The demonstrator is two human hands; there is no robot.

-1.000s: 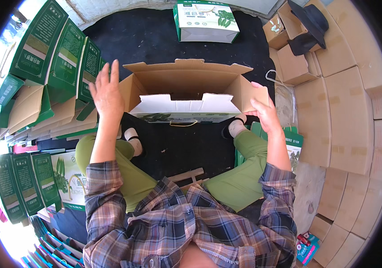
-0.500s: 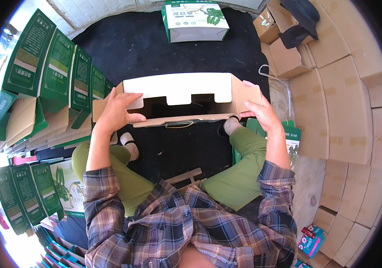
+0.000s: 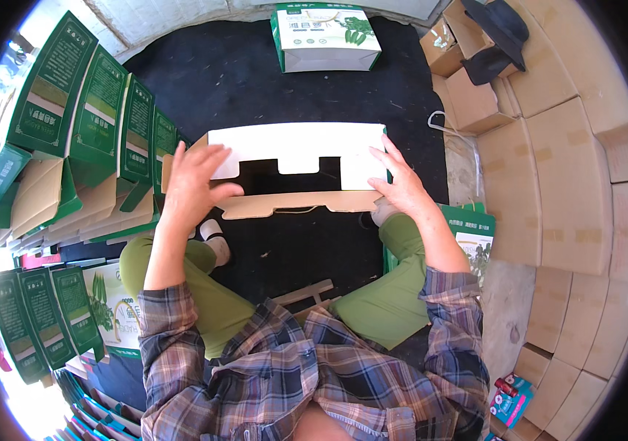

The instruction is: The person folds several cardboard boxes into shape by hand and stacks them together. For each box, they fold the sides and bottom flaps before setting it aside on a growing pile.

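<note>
In front of me, between my knees, stands a carton (image 3: 296, 143) with its top end unfolded and a dark inside. Its far flap is white with notches along the near edge; a brown flap (image 3: 303, 202) with a thin cord below it leans out toward me. My left hand (image 3: 195, 180) is at the carton's left end, fingers and thumb spread, against a brown side flap (image 3: 168, 167) partly hidden behind it. With fingers apart, my right hand (image 3: 404, 182) rests on the white right end of the carton's top. Neither hand grips anything.
Green cartons (image 3: 94, 106) stand in a row at the left, with more white and green ones (image 3: 112, 305) below. A finished-looking carton (image 3: 329, 40) sits at the far side. Brown boxes (image 3: 509, 176) are stacked on the right, a dark hat (image 3: 497, 40) on top. Another green carton (image 3: 472, 231) is beside my right knee.
The brown side flap on the right has been folded in, and my right hand has moved inward with it. The near brown flap has tipped farther toward me. My left hand's fingers have lifted slightly.
</note>
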